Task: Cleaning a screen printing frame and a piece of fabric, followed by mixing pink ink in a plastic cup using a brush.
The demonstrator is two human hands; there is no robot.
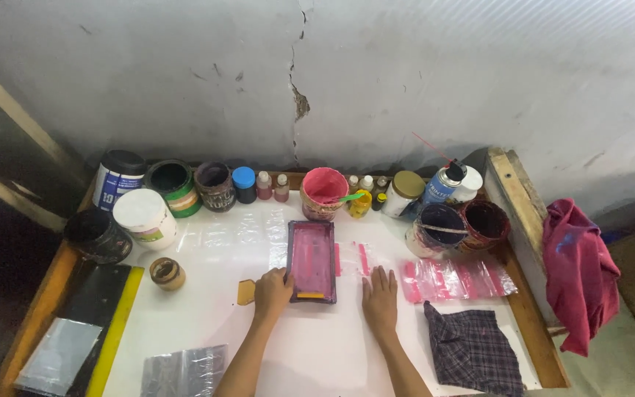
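A small purple-framed printing screen point(311, 259), pink with ink, lies flat on the white table point(214, 309). My left hand point(272, 292) rests on the table against the frame's lower left corner, fingers touching its edge. My right hand point(380, 296) lies flat, fingers apart, just right of the frame, beside clear bags with pink stripes point(354, 259). A small tan card point(245, 292) sits left of my left hand. Neither hand holds anything.
Open ink pots, jars, small bottles and a spray can point(444, 182) line the back edge. A pink ink cup point(323, 192) stands behind the screen. Striped bags point(453, 279) and a plaid cloth point(472, 349) lie right. A black squeegee board point(97, 323) lies left; a red cloth point(578, 272) hangs off the right.
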